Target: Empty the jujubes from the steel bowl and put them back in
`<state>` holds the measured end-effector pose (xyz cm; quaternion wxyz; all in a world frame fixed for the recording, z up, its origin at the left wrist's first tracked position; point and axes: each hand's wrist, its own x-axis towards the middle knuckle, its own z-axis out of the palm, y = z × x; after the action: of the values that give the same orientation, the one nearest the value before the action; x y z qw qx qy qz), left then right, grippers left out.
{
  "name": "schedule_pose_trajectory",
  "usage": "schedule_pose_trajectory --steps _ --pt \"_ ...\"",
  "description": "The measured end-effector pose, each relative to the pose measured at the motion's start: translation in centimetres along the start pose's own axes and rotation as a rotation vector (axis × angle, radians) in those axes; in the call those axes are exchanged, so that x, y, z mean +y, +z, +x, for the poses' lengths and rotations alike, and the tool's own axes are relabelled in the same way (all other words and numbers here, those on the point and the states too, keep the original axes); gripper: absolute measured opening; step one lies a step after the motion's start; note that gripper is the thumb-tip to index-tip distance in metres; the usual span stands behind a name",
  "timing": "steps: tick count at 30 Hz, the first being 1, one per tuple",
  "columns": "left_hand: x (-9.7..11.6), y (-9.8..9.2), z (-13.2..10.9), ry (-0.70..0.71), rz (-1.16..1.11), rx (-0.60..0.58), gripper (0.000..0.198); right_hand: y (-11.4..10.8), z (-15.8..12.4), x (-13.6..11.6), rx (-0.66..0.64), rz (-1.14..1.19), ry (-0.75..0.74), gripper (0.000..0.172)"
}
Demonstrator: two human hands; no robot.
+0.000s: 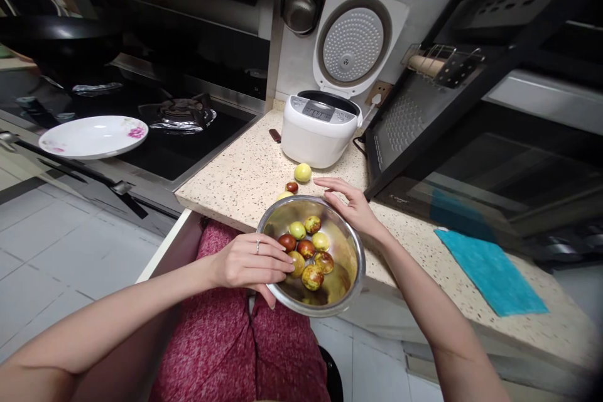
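Observation:
A stainless steel bowl [347,251] is tilted over the counter's front edge, with several green and reddish-brown jujubes [312,277] inside. My left hand [249,260] grips its left rim, fingers reaching inside over the fruit and thumb on the outer side. At the far right rim is my right hand [348,201], its fingers stretched out above the counter beyond the bowl and nothing in them. Just past the rim, a green jujube [302,172] and a small brown jujube [292,187] lie on the counter. Another pale one is partly hidden by the bowl.
Behind the loose fruit stands a white rice cooker [320,132] with its lid raised. A black oven [494,151] occupies the right, near a teal cloth [490,270]. On the left are a gas stove [181,113], a floral plate [94,138] and a dark wok [61,41]. Utensils [300,12] hang above.

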<state>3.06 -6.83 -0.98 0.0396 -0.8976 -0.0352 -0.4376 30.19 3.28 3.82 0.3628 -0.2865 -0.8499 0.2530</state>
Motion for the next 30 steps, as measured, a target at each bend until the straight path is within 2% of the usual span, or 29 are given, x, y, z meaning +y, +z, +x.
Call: schedule_pose_trajectory --steps 4,10,16,23,30 --pt "-0.1 -0.2 -0.1 0.027 0.025 -0.002 0.022 0.1 0.2 1.5 -0.04 0.017 0.04 0.035" --pt "0.1 -1.1 0.3 0.056 0.085 -0.001 0.022 0.7 0.9 3.5 -0.069 -0.158 -0.129 0.041" --pt "0.6 -0.7 0.5 0.081 0.132 0.03 0.026 1.9 2.8 3.7 -0.255 -0.38 -0.209 0.047" --pt "0.6 -0.6 0.6 0.076 0.15 0.016 0.033 3.1 5.5 5.0 -0.31 -0.434 -0.334 0.041" --pt "0.2 -0.3 0.4 0.056 0.143 0.049 0.038 3.6 5.6 5.5 -0.351 -0.545 -0.36 0.032"
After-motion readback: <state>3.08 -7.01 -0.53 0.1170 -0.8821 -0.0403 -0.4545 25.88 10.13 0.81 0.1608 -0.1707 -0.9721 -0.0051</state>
